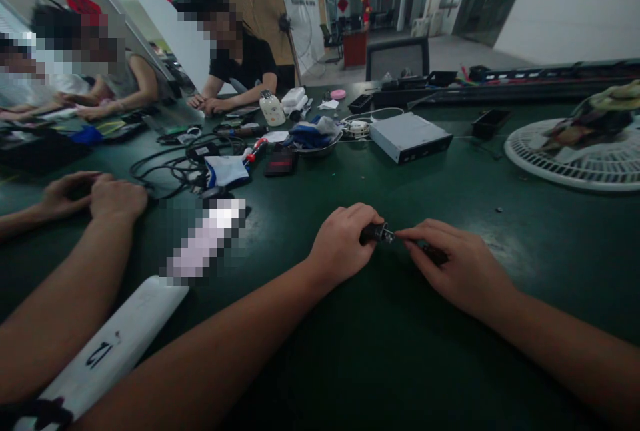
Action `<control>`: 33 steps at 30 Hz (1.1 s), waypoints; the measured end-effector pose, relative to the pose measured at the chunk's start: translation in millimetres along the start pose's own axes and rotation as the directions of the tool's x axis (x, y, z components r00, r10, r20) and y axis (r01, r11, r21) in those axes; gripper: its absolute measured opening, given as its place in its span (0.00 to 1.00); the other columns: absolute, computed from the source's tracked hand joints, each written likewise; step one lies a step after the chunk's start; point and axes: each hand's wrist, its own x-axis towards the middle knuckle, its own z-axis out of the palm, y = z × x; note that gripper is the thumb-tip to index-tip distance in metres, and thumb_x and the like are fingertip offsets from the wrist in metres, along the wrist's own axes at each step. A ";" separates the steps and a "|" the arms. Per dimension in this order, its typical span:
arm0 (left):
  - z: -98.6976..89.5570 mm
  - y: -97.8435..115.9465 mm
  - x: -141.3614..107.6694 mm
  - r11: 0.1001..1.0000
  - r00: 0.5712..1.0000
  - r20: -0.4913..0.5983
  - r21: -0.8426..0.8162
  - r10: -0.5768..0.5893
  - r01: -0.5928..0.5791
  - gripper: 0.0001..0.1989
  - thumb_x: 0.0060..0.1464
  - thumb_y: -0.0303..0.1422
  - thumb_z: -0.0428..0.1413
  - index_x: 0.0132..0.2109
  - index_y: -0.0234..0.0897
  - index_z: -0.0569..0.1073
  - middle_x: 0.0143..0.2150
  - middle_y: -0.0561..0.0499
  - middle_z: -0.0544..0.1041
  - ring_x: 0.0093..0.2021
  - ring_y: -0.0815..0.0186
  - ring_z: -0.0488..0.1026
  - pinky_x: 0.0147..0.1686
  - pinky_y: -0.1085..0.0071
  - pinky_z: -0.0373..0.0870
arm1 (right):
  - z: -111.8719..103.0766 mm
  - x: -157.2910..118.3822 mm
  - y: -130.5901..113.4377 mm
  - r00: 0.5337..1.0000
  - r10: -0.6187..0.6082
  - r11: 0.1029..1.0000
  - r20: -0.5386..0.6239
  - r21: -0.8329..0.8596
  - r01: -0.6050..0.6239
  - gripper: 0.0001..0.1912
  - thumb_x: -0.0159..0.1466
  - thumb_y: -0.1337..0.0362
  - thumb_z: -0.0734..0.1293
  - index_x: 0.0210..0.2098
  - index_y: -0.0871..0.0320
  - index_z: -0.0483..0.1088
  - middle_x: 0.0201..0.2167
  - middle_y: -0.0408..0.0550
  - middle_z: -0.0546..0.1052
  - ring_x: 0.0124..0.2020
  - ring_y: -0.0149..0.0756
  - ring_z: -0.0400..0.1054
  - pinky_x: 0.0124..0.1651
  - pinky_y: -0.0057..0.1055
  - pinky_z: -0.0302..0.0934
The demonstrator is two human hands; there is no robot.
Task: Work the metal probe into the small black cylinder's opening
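Observation:
My left hand (345, 241) is closed round a small black cylindrical part (374, 234) with a shiny metal end that points to the right. My right hand (457, 261) is close by on the right, its index fingertip just beside that metal end. Its fingers are bent together over something dark in the palm, too shadowed to name. Whether the right fingertip touches the metal end, I cannot tell. Both hands are low over the dark green table (320, 351).
A co-worker's hands (117, 198) rest at the left, near a long white object (115, 344) and a blurred-out phone (207, 238). Further back lie black cables (175, 164), a red-handled tool (257, 148), a grey metal box (410, 134) and a white basket lid (560, 154). Other people sit opposite.

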 end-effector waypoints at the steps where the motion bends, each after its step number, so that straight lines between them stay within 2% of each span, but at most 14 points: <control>1: -0.1 0.2 0.0 1.000 1.000 0.000 0.000 -0.002 0.002 0.13 0.49 0.20 0.58 0.41 0.39 0.71 0.43 0.51 0.77 0.45 0.62 0.73 0.46 0.63 0.69 | -0.1 -0.2 0.2 1.000 -0.020 1.000 0.014 0.013 0.020 0.13 0.67 0.68 0.62 0.49 0.55 0.73 0.40 0.47 0.76 0.34 0.32 0.70 0.33 0.31 0.65; 5: -0.1 0.3 -0.1 1.000 0.999 -0.022 0.008 -0.029 0.029 0.13 0.48 0.20 0.57 0.40 0.38 0.70 0.42 0.51 0.77 0.44 0.62 0.73 0.45 0.63 0.69 | 0.0 0.5 0.3 0.997 -0.048 0.999 0.065 0.027 0.047 0.14 0.67 0.68 0.62 0.49 0.54 0.73 0.40 0.46 0.76 0.32 0.30 0.70 0.32 0.30 0.65; 9: -0.3 0.5 0.3 1.000 1.000 -0.016 0.019 -0.024 0.024 0.12 0.49 0.20 0.57 0.40 0.39 0.71 0.42 0.51 0.77 0.44 0.62 0.73 0.45 0.63 0.69 | 1.3 2.5 -0.6 0.998 0.048 0.996 0.045 -0.071 -0.045 0.11 0.66 0.67 0.63 0.45 0.54 0.74 0.37 0.45 0.77 0.32 0.33 0.71 0.33 0.32 0.65; 14: -0.1 1.0 0.5 1.000 0.999 -0.025 0.011 -0.020 0.020 0.13 0.49 0.20 0.57 0.42 0.39 0.71 0.43 0.50 0.77 0.45 0.61 0.73 0.46 0.61 0.69 | 2.2 2.5 -0.8 0.992 0.128 0.983 -0.010 -0.135 -0.128 0.12 0.66 0.65 0.63 0.47 0.52 0.73 0.40 0.44 0.78 0.33 0.35 0.72 0.33 0.33 0.66; 17: 0.5 0.6 0.2 0.997 0.993 -0.095 -0.001 -0.077 0.077 0.14 0.49 0.21 0.57 0.43 0.38 0.70 0.43 0.49 0.76 0.44 0.61 0.73 0.46 0.61 0.70 | 0.9 1.5 -1.6 0.988 0.155 0.975 -0.027 -0.156 -0.157 0.10 0.65 0.62 0.65 0.46 0.52 0.74 0.33 0.43 0.78 0.29 0.34 0.71 0.29 0.33 0.64; 20: 1.0 0.0 0.0 0.990 0.982 -0.129 -0.012 -0.141 0.141 0.13 0.49 0.22 0.58 0.43 0.38 0.70 0.42 0.49 0.77 0.43 0.60 0.74 0.43 0.61 0.71 | -0.3 0.7 -3.3 0.991 0.119 0.985 0.065 -0.136 -0.110 0.10 0.66 0.62 0.64 0.45 0.52 0.75 0.27 0.41 0.77 0.24 0.32 0.68 0.25 0.31 0.60; 24: 1.4 0.0 0.0 0.985 0.978 -0.117 -0.010 -0.173 0.173 0.11 0.52 0.25 0.58 0.43 0.39 0.69 0.42 0.48 0.77 0.41 0.61 0.74 0.39 0.62 0.72 | 0.6 0.2 -3.1 0.990 0.001 0.996 0.138 -0.086 0.011 0.14 0.66 0.66 0.63 0.50 0.51 0.74 0.35 0.43 0.78 0.29 0.31 0.70 0.30 0.31 0.63; 28: 1.3 1.0 0.3 0.986 0.980 -0.114 0.003 -0.165 0.167 0.10 0.51 0.25 0.58 0.42 0.39 0.69 0.41 0.49 0.77 0.40 0.61 0.74 0.39 0.62 0.71 | 2.6 0.3 0.6 0.989 -0.004 0.994 0.150 -0.110 0.021 0.17 0.65 0.67 0.64 0.52 0.49 0.74 0.42 0.45 0.75 0.33 0.32 0.71 0.33 0.33 0.66; 33: 0.6 1.6 0.5 0.986 0.980 -0.111 0.016 -0.165 0.168 0.10 0.51 0.25 0.59 0.41 0.39 0.69 0.40 0.50 0.77 0.40 0.61 0.74 0.39 0.62 0.70 | 2.9 0.4 1.8 0.986 -0.005 0.996 0.168 -0.085 0.020 0.13 0.66 0.64 0.64 0.47 0.49 0.77 0.48 0.46 0.74 0.37 0.34 0.72 0.37 0.35 0.68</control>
